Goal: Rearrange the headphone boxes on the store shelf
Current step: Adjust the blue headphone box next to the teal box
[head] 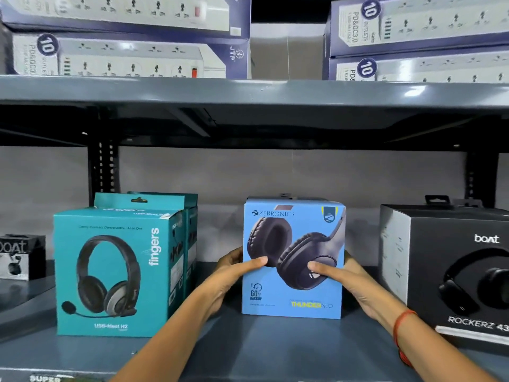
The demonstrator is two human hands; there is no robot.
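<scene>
A light blue Zebronics headphone box (293, 235) stands upright in the middle of the grey shelf (261, 346). My left hand (234, 271) grips its left side, thumb across the front. My right hand (341, 277) grips its right side the same way, with a red thread on the wrist. To the left stands a teal Fingers headset box (113, 271), with a second teal box (190, 230) close behind it. At the right stands a black boAt Rockerz box (451, 271).
A small black boAt box (22, 256) sits at the far left. The upper shelf (248, 92) carries stacked power strip boxes (129, 55), with a gap in the middle. Perforated black uprights (103, 172) stand behind the boxes.
</scene>
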